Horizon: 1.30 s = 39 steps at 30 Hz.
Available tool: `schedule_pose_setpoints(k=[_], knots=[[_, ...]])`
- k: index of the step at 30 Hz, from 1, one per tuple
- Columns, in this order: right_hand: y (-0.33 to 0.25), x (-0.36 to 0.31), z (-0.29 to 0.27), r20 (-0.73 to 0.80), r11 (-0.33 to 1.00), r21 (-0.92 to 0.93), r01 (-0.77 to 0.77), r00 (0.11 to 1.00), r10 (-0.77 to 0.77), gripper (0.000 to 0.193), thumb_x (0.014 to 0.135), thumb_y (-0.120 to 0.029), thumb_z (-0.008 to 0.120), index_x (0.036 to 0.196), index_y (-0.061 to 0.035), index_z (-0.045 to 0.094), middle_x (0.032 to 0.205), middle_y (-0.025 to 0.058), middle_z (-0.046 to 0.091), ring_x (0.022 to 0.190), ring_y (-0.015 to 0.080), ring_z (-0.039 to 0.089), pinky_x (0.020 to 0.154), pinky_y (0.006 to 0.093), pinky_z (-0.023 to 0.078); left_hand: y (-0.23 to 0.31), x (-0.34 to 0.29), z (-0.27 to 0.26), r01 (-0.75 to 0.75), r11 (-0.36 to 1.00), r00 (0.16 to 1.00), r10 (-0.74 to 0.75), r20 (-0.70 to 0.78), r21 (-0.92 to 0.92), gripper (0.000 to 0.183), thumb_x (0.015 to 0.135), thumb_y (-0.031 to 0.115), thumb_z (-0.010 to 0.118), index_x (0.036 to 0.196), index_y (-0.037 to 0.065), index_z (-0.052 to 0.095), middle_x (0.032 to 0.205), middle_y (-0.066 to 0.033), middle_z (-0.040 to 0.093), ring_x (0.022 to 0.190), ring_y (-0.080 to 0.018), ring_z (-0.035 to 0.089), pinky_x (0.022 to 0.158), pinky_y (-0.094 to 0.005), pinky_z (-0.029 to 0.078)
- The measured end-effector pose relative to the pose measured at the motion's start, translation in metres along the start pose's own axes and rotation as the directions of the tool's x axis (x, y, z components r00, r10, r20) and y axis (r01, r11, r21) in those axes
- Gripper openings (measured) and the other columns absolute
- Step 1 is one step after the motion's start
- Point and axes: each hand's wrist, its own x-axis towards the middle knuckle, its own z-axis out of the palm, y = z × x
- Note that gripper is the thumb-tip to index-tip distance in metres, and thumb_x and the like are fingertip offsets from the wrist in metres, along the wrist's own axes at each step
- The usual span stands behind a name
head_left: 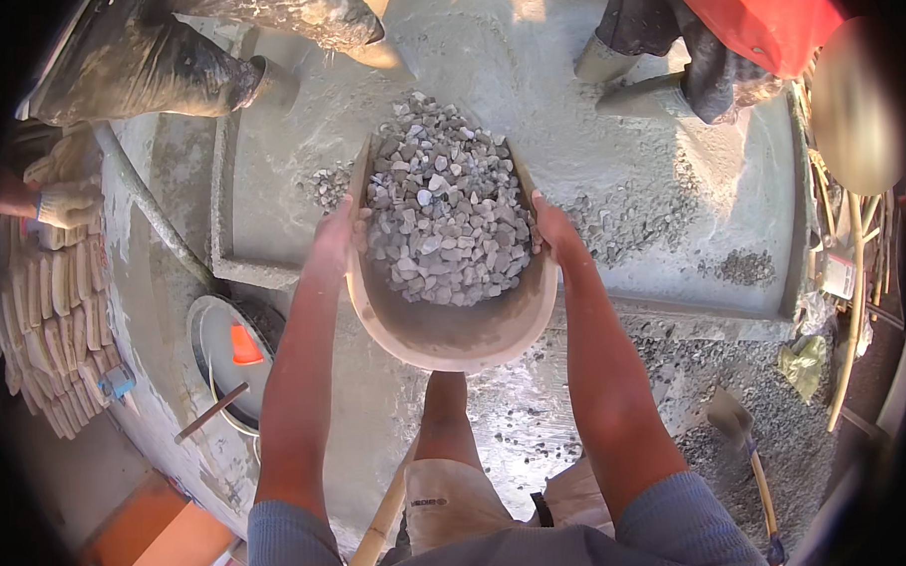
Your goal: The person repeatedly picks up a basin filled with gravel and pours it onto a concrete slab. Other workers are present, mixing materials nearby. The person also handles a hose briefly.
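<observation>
A wide, scoop-shaped pan (pixel 445 345) with a rounded near end is held out in front of me. Grey gravel (pixel 450 208) fills its middle and far end, heaped up past the far opening; I cannot tell whether any is falling out. My left hand (pixel 338 235) grips the pan's left side wall, and my right hand (pixel 555 226) grips the right one. Beneath the far end lies a large shallow mixing tray (pixel 258 271) with wet grey mortar (pixel 455 48) and scattered stones in it.
Co-workers in boots (pixel 605 60) stand in the tray at far left and far right. A gloved hand (pixel 69 205) is near stacked tiles (pixel 60 327) at left. A round bucket (pixel 210 316) holds grey liquid. A shovel (pixel 732 418) lies on loose gravel at lower right.
</observation>
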Motion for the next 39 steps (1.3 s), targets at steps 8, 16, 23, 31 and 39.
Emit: schedule_pose_setpoints(k=[8,16,23,31,39], knots=[[0.14,-0.097,-0.278,-0.392,0.982,-0.177,0.062,0.911,-0.128,0.053,0.089,-0.049,0.045,0.066,-0.0027,0.054,0.052,0.0036,0.044,0.043,0.0167,0.045,0.041,0.0316,0.038,-0.158,-0.094,0.269,0.103,0.989,0.954,-0.129,0.272,0.108,0.042,0.091,0.043,0.049,0.091,0.002,0.058,0.054,0.0027,0.041,0.042,-0.0088,0.035,0.041,-0.0243,0.032],[0.119,-0.195,-0.616,-0.482,0.896,0.423,-0.135,0.804,0.348,0.035,0.094,-0.033,0.04,0.072,-0.0074,0.05,0.053,-0.0023,0.045,0.039,0.0081,0.035,0.036,0.0261,0.034,-0.194,-0.1,0.643,0.26,0.866,0.621,-0.489,0.612,0.428,0.04,0.091,0.035,0.051,0.098,-0.003,0.055,0.054,0.0022,0.044,0.042,-0.0107,0.036,0.045,-0.0266,0.035],[-0.043,-0.166,-0.76,-0.528,0.972,0.093,0.216,0.838,-0.135,0.022,0.095,-0.019,0.037,0.093,-0.001,0.049,0.061,-0.0004,0.048,0.047,0.0081,0.044,0.041,0.0263,0.04,-0.136,-0.066,0.755,0.473,0.878,0.555,-0.36,0.75,0.071,0.045,0.097,0.028,0.036,0.118,-0.011,0.038,0.055,0.0015,0.037,0.046,-0.0114,0.037,0.052,-0.0257,0.036],[0.062,-0.306,-0.727,-0.645,0.986,0.089,0.14,0.763,-0.051,0.024,0.095,-0.017,0.034,0.092,0.0011,0.048,0.062,0.005,0.052,0.045,0.011,0.044,0.041,0.0279,0.041,-0.125,-0.187,0.681,0.484,0.864,0.447,-0.381,0.809,0.139,0.045,0.096,0.034,0.04,0.112,-0.008,0.04,0.059,0.0005,0.04,0.05,-0.0112,0.039,0.053,-0.0258,0.037],[0.345,-0.397,-0.39,-0.663,0.496,0.715,0.493,0.703,0.256,0.023,0.098,-0.025,0.036,0.092,-0.0065,0.047,0.068,0.0027,0.048,0.05,0.01,0.043,0.048,0.0241,0.039,-0.233,-0.262,0.375,-0.35,0.884,0.667,0.002,0.745,0.31,0.05,0.086,0.006,0.058,0.132,-0.004,0.039,0.123,-0.0107,0.051,0.111,-0.0139,0.048,0.092,-0.0274,0.04]])
